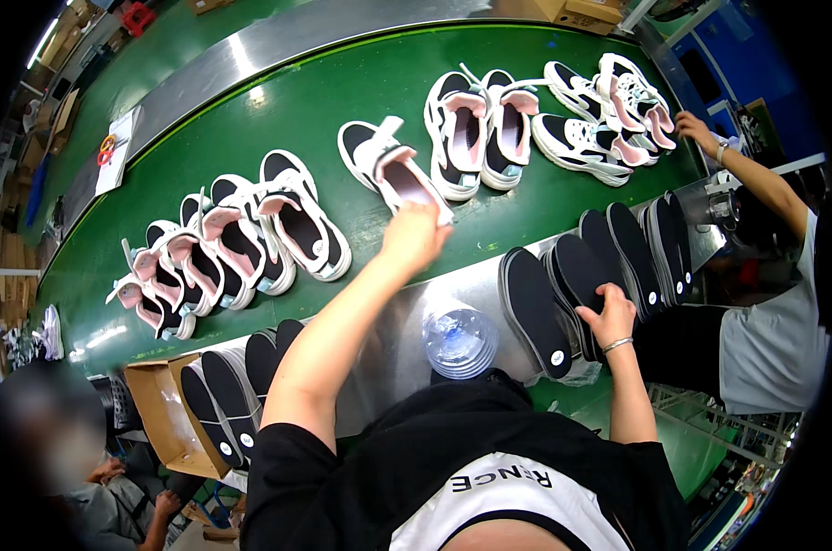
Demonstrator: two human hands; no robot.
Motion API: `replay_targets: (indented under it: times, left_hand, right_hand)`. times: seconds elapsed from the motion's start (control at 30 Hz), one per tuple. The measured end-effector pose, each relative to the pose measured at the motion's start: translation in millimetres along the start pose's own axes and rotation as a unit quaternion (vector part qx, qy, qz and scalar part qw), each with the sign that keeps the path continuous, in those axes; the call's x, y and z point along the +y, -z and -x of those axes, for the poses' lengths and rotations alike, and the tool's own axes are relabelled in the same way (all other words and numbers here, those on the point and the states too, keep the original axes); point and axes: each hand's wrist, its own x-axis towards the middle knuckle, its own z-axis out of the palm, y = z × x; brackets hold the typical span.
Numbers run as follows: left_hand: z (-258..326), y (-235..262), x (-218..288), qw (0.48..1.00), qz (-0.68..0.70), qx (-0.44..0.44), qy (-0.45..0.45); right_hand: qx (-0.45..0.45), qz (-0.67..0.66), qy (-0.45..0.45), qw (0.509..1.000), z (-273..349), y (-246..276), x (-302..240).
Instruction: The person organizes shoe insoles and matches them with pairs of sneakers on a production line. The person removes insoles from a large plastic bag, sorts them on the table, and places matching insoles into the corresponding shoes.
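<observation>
My left hand [416, 237] is closed on the heel of a sneaker [407, 179], white and black with a pink lining, its toe pointing away from me over the green belt. The sneaker's tongue is folded up. At the right, my right hand [610, 317] grips the edge of a black insole [581, 271] on a stack lying on the metal ledge; its fingertips are partly hidden. Another insole stack [530, 308] lies just left of it. Beyond my left hand, a pair of similar sneakers [462, 142] stands on the belt.
Several sneakers [301, 220] stand in a row at the left, with more [586, 142] at the far right. A clear plastic bottle [460, 342] is near my body. A cardboard box [173, 413] and insoles [223, 386] are at lower left. A co-worker's arm [755, 179] reaches in from the right.
</observation>
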Motion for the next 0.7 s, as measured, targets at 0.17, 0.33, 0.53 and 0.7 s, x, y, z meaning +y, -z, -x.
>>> replay_targets:
  times: [0.17,0.33,0.53,0.7]
  left_hand:
    - [10,10,3,0.933,0.009,0.360,0.001]
    - [-18,28,-41,0.951,0.189,0.231,0.084]
    - [-4,16,-41,0.925,0.241,0.232,0.182]
    - [-4,7,-41,0.917,0.254,0.246,0.187]
  right_hand:
    - [-0.108,-0.459,-0.013,0.882,-28,18,-31]
    - [-0.343,-0.464,0.063,0.814,-66,51,-145]
    - [-0.253,-0.113,0.275,0.921,-110,9,-214]
    - [-0.116,0.059,0.359,0.924,-109,-27,-244]
